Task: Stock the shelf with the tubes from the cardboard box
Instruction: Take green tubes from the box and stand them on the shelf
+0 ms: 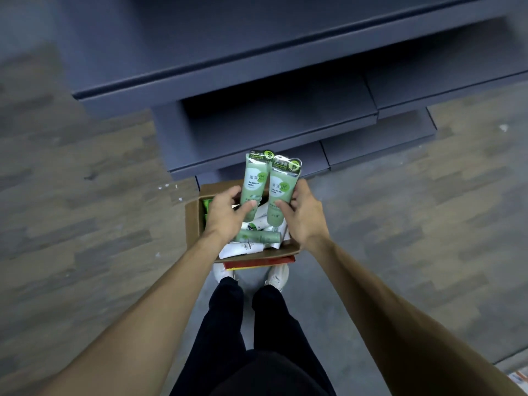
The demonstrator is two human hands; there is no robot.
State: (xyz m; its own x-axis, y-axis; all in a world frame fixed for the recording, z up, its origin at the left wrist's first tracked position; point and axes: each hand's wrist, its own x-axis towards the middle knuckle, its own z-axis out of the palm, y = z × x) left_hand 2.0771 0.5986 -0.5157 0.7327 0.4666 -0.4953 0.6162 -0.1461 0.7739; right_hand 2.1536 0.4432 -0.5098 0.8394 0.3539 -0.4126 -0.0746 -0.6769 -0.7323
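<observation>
My left hand (pixel 224 212) grips a green tube (pixel 253 182) marked "Seaweed Mire", held upright above the cardboard box (pixel 192 217). My right hand (pixel 301 212) grips a second green tube (pixel 281 192) of the same kind, just to the right of the first. The two tubes almost touch. Below them the open box holds several more tubes, one green tube (pixel 257 236) lying flat among white ones. The dark grey shelf unit (pixel 257 121) rises beyond the box in stepped tiers, with no tubes visible on it.
The box sits on the floor at the foot of the shelves, on top of a red flat item (pixel 258 263). My white shoes (pixel 275 277) and dark trousers are just behind it. Wood-pattern flooring spreads to both sides.
</observation>
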